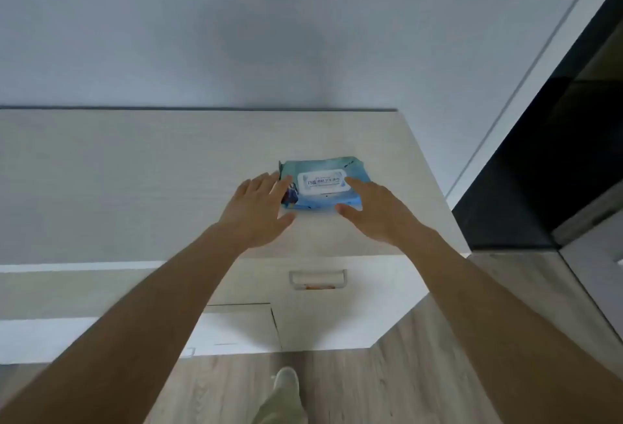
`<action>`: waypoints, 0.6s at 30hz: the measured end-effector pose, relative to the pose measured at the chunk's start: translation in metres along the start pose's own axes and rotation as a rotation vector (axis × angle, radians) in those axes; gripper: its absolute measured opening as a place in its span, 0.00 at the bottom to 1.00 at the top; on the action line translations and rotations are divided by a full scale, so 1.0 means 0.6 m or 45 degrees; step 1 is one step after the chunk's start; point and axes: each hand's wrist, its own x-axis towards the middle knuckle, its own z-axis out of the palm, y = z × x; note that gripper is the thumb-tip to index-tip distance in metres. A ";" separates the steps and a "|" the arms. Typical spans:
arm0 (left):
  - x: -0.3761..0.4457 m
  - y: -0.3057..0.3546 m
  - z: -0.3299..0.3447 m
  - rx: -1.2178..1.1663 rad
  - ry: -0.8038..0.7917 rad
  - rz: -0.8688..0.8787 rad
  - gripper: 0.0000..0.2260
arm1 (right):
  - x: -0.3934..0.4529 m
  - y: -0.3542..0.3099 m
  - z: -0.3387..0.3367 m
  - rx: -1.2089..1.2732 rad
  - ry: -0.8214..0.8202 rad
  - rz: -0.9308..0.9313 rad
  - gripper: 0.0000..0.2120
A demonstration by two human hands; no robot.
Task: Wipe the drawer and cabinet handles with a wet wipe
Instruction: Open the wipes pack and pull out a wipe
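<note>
Both hands are spread, grasping nothing: the left hand (258, 209) at one end of the wet-wipe pack (323, 183), the right hand (372, 209) at the other; the drawer handle (318, 279) sits below them.

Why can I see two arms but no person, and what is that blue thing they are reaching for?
The camera sits on the person's head and looks forward and down, so you see just what they see: their own two arms, and one shoe on the wooden floor at the bottom. There is only this one picture, from that one camera.

The blue thing is a pack of wet wipes with a white lid on top. It lies on the pale wooden cabinet top, near the wall. The left hand reaches the pack's left end and the right hand its right side. Both have straight, spread fingers, so neither has a grip on it yet. No wipe is out.

Lower down, on the cabinet front, is a drawer handle. Handles like that are what the person means to wipe.
</note>
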 end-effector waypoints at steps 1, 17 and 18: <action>0.014 -0.004 0.005 0.007 -0.018 0.004 0.31 | 0.011 0.002 0.002 0.014 0.005 0.017 0.29; 0.110 -0.028 0.100 -0.033 0.040 0.090 0.32 | 0.091 0.059 0.057 -0.266 0.298 -0.078 0.29; 0.113 -0.029 0.100 0.015 0.049 0.088 0.34 | 0.095 0.061 0.054 -0.294 0.293 -0.118 0.30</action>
